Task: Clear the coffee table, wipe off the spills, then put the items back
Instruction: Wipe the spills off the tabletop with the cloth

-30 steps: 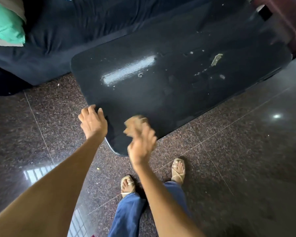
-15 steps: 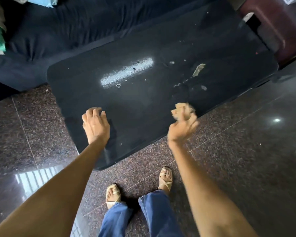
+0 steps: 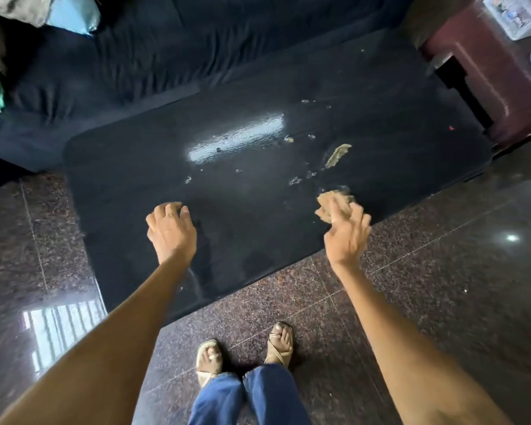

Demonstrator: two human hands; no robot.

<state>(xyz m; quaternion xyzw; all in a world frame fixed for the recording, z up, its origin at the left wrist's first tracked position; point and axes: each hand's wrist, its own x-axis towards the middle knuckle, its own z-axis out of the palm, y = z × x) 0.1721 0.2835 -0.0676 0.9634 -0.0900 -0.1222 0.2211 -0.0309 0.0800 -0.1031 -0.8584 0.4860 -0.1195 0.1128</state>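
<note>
The glossy black rectangular coffee table (image 3: 258,210) stands cleared. The right hand (image 3: 347,237) grips a crumpled tan cloth (image 3: 331,204) at the near edge; the tan smear (image 3: 337,154) lies just beyond, slanting away. The left hand (image 3: 170,231) rests loose, farther off.

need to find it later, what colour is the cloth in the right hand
Tan, a light brown cloth, seen in the head view.

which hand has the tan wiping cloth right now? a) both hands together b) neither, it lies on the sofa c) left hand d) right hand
d: the right hand grips the crumpled tan cloth at the near edge of the coffee table, while the left hand rests empty on the tabletop.
</note>
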